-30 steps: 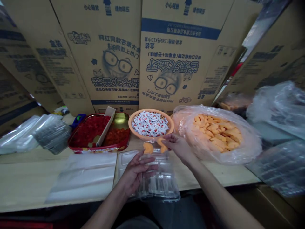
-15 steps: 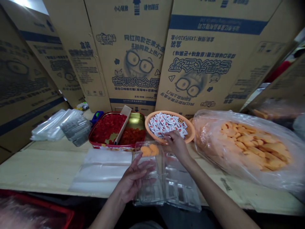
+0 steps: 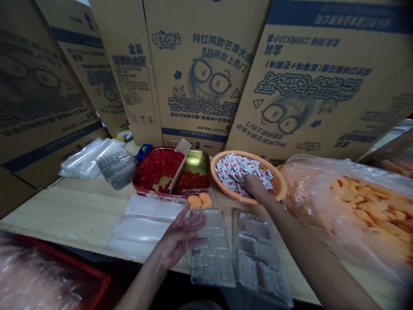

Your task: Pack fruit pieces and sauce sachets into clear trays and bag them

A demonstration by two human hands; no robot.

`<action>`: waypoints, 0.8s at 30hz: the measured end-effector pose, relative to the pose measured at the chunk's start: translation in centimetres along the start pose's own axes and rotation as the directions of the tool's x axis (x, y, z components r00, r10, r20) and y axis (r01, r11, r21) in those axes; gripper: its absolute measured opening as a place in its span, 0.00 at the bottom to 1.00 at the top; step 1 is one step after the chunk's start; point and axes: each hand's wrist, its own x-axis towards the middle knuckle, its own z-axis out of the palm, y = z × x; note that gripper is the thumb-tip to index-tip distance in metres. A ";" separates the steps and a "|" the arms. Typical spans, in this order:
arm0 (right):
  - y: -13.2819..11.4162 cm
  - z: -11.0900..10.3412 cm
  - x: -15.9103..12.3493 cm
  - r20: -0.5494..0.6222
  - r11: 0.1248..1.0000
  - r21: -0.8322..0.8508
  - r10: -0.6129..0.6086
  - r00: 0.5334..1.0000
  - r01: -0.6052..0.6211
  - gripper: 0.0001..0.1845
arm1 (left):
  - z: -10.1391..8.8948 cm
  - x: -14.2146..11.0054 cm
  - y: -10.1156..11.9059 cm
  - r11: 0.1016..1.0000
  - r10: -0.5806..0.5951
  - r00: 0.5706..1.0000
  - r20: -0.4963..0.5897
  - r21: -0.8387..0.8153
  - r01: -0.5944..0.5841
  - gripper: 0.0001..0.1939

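Observation:
My left hand (image 3: 180, 237) is open, its fingers spread at the left edge of a clear plastic tray (image 3: 214, 254). Two curved orange candies (image 3: 200, 200) lie at the far end of this tray, just beyond my fingertips. A second clear compartment tray (image 3: 261, 258) lies to its right, with no candies visible in it. My right hand (image 3: 254, 188) reaches into an orange basket (image 3: 279, 183) full of small white-and-red sachets (image 3: 232, 165). Its fingertips are down among the sachets and hidden, so any grip on one does not show.
A red-rimmed tin (image 3: 206, 161) holds red and orange-red pieces, split by a cardboard divider (image 3: 180, 165). Rightward lies a large plastic bag of orange candies (image 3: 371, 206). Flat plastic bags (image 3: 145, 224) and stacked clear trays (image 3: 116, 165) lie left. Cardboard boxes (image 3: 200, 77) stand behind.
My right hand has gone deeper into the sachets, from the basket's near edge toward its middle. The view has shifted, and a gap now shows between the two clear trays. My left hand stays open.

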 end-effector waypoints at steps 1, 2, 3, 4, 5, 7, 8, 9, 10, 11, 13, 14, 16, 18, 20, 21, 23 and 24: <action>0.5 -0.3 -0.1 -0.030 0.997 0.062 0.042 0.999 -0.040 0.11 | -0.1 0.0 0.0 1.000 0.001 1.000 0.005 -0.002 -0.001 0.40; 0.9 -0.7 -0.2 -0.056 0.987 0.137 0.086 0.995 -0.078 0.10 | -0.1 0.1 0.0 1.000 0.001 1.000 0.007 -0.004 -0.001 0.40; 1.2 -1.1 -0.4 -0.076 0.970 0.219 0.128 0.989 -0.109 0.08 | -0.1 0.1 0.0 1.000 0.001 1.000 0.007 -0.006 -0.001 0.40; 1.4 -1.5 -0.6 -0.087 0.944 0.303 0.161 0.983 -0.128 0.07 | -0.1 0.2 0.0 1.000 0.002 1.000 0.005 -0.008 -0.002 0.40; 1.4 -1.9 -1.0 -0.092 0.912 0.388 0.183 0.979 -0.134 0.06 | -0.1 0.3 -0.1 1.000 0.003 1.000 0.002 -0.012 -0.003 0.40; 0.5 -2.4 -2.2 -0.094 0.840 0.530 0.192 0.977 -0.114 0.07 | 0.1 0.5 -0.1 1.000 0.012 1.000 0.001 -0.021 -0.011 0.40; -0.3 -2.5 -3.1 -0.085 0.794 0.600 0.178 0.980 -0.092 0.08 | 0.2 0.6 -0.2 0.999 0.020 1.000 0.007 -0.028 -0.020 0.39; -1.3 -2.6 -4.1 -0.062 0.724 0.687 0.148 0.987 -0.065 0.09 | 0.3 0.6 -0.2 0.999 0.027 0.999 0.019 -0.033 -0.026 0.39; -2.5 -2.6 -5.3 -0.024 0.624 0.780 0.103 0.994 -0.046 0.10 | 0.4 0.7 -0.2 0.999 0.032 0.999 0.033 -0.039 -0.031 0.38; -3.8 -2.4 -6.5 0.022 0.502 0.864 0.043 0.999 -0.041 0.11 | 0.5 0.7 -0.2 0.998 0.035 0.998 0.049 -0.045 -0.033 0.38; -6.4 -2.1 -9.1 0.110 0.270 0.960 -0.102 0.989 -0.079 0.15 | 0.8 0.7 -0.1 0.998 0.037 0.996 0.075 -0.058 -0.033 0.38; -7.6 -1.8 -10.3 0.141 0.217 0.971 -0.165 0.976 -0.103 0.15 | 0.9 0.6 -0.1 0.997 0.041 0.996 0.083 -0.065 -0.036 0.38; -9.6 -1.2 -12.2 0.172 0.210 0.970 -0.249 0.953 -0.120 0.15 | 1.1 0.4 0.1 0.996 0.058 0.994 0.092 -0.077 -0.051 0.39; -11.0 -0.6 -13.2 0.165 0.224 0.969 -0.288 0.943 -0.101 0.14 | 1.2 0.1 0.2 0.995 0.072 0.993 0.091 -0.079 -0.065 0.39; -11.9 0.0 -13.6 0.129 0.254 0.966 -0.284 0.950 -0.055 0.12 | 1.2 -0.2 0.2 0.995 0.076 0.993 0.088 -0.076 -0.069 0.40; -12.3 0.2 -13.7 0.106 0.281 0.959 -0.280 0.954 -0.024 0.12 | 1.1 -0.3 0.2 0.995 0.074 0.993 0.088 -0.074 -0.068 0.40; -12.8 0.4 -13.8 0.065 0.330 0.943 -0.278 0.958 0.032 0.12 | 1.0 -0.4 0.1 0.996 0.068 0.994 0.089 -0.069 -0.062 0.39; -12.9 0.4 -13.8 0.048 0.344 0.937 -0.278 0.959 0.053 0.13 | 0.9 -0.5 0.1 0.996 0.064 0.994 0.090 -0.064 -0.058 0.39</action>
